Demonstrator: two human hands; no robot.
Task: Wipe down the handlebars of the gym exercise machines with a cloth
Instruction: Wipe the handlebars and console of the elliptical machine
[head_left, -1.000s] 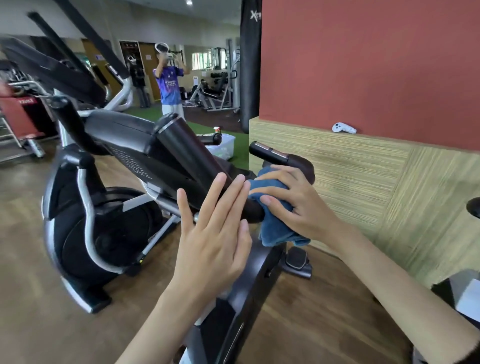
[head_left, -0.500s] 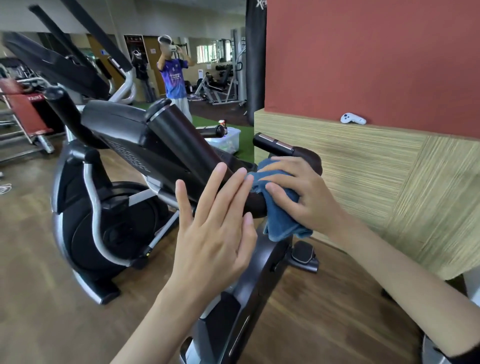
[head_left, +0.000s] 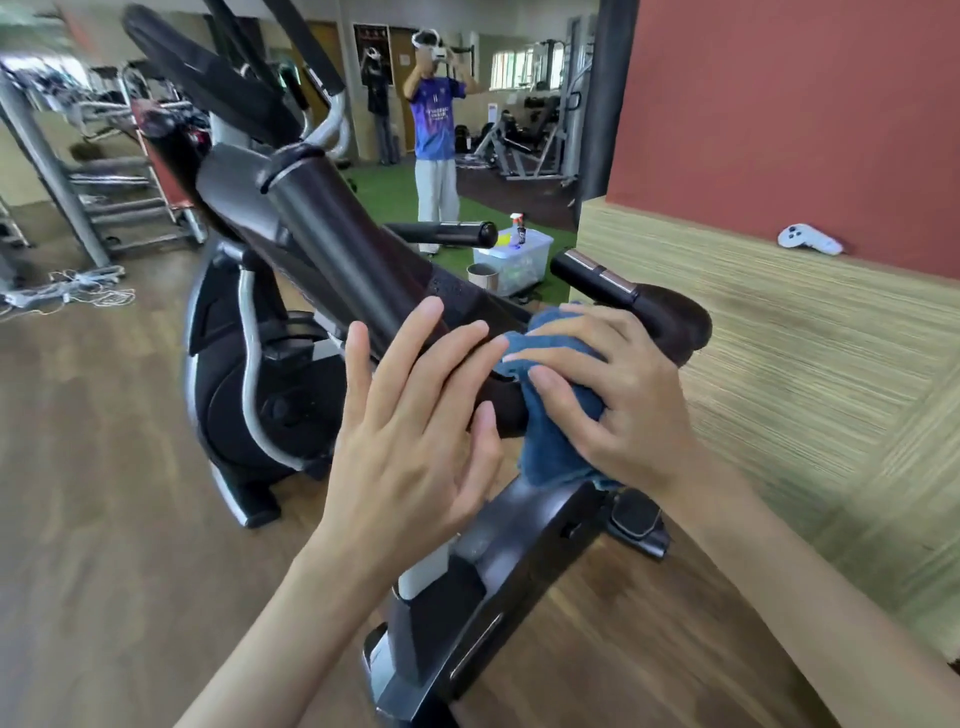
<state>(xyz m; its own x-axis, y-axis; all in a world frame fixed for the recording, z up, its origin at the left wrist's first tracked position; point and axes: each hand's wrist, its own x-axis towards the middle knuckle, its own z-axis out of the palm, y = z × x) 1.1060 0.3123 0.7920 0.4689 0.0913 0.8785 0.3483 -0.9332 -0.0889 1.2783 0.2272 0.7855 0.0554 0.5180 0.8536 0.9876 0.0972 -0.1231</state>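
A black exercise bike stands in front of me, its thick stem (head_left: 332, 249) slanting up to the left. Its right handlebar (head_left: 639, 301) curves up from the stem, with metal sensor bands near the tip. My right hand (head_left: 618, 395) is closed around a blue cloth (head_left: 556, 431), pressed against the handlebar's base where it meets the stem. My left hand (head_left: 410, 431) lies flat with spread fingers against the lower stem, just left of the cloth. The other handlebar (head_left: 447, 234) sticks out behind the stem.
A wood-panelled ledge (head_left: 779, 322) under a red wall runs along the right, with a white controller (head_left: 808, 240) on it. A clear bin (head_left: 514, 260) with a spray bottle sits on green turf behind. A person in a blue shirt (head_left: 436, 130) stands beyond. Other machines crowd the left.
The view has shifted, so the bike sits more upright and central in frame. My right hand has slid the cloth slightly along the handlebar base; my left hand stays flat on the stem.
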